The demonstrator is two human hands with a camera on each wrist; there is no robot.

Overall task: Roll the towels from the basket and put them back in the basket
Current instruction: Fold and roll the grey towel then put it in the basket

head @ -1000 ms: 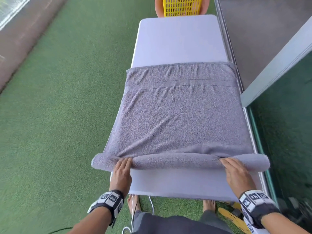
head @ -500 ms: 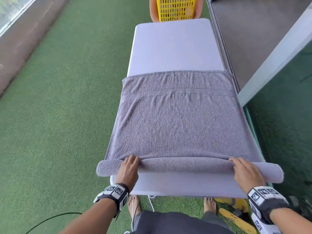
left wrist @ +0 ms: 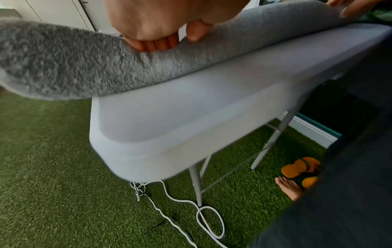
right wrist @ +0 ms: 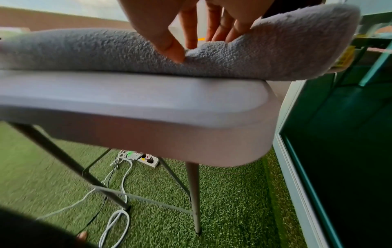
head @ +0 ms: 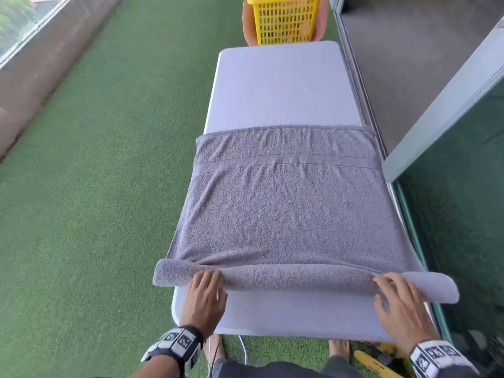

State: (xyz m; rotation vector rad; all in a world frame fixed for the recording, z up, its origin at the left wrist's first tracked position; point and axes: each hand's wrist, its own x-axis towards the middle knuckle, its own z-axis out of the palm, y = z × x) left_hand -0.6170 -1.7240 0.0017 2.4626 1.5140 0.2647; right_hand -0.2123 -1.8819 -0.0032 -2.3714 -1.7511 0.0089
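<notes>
The left hand (head: pixel 205 294) and right hand (head: pixel 398 301) lay on the rolled near edge of the grey towel (head: pixel 283 214), fingers loosely curved over it, thumbs tucked low. From a second earlier the roll had fattened and crept farther up the white table (head: pixel 278 85) — rolling underway, most cloth still flat. Its long axis ran left–right, ends overhanging. The yellow basket (head: pixel 285 21) waited beyond the far end.
</notes>
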